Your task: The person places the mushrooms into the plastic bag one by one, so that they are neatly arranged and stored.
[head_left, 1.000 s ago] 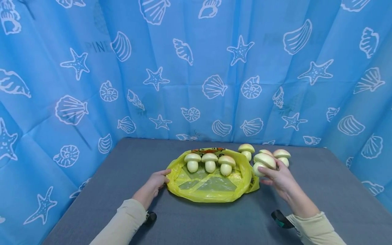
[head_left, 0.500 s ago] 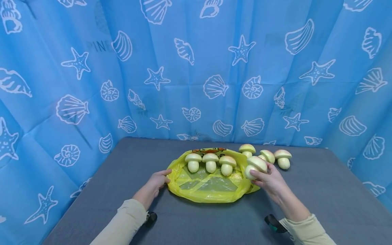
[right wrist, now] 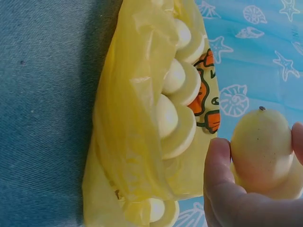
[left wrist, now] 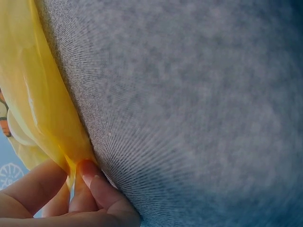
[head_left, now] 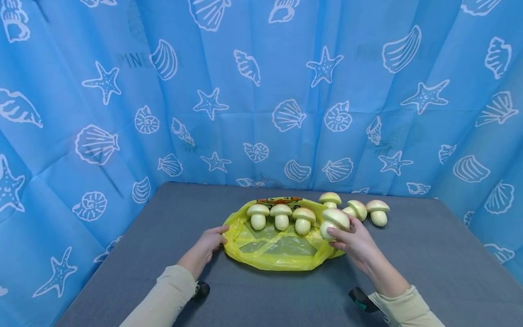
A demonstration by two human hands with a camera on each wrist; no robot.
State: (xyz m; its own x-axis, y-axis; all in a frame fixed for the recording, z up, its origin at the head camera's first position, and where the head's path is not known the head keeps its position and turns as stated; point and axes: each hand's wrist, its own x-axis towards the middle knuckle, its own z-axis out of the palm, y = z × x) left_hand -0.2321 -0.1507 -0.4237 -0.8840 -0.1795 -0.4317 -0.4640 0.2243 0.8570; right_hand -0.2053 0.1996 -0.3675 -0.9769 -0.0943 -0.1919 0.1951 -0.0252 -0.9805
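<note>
A yellow plastic bag (head_left: 273, 262) lies spread on the table with its mouth wide. Three pale toy mushrooms (head_left: 281, 217) stand in a row inside it, along the back. At the bag's left edge my left hand (head_left: 208, 243) pinches the plastic; in the left wrist view the thumb and fingers (left wrist: 102, 189) squeeze a fold of it. My right hand (head_left: 355, 240) grips another mushroom (head_left: 336, 219) at the bag's right rim, overlapping the bag in the head view. The right wrist view shows that mushroom's stem end (right wrist: 262, 146) between thumb and fingers.
Behind and right of the bag, three more mushrooms (head_left: 377, 212) rest on the grey table (head_left: 184, 204). A blue curtain (head_left: 253, 113) with white shells and starfish hangs around the table's back and sides. Orange and black print (right wrist: 213, 120) shows on the bag.
My right hand has moved left with its mushroom, from beside the other loose mushrooms to the bag's right rim. The left hand keeps its pinch on the bag.
</note>
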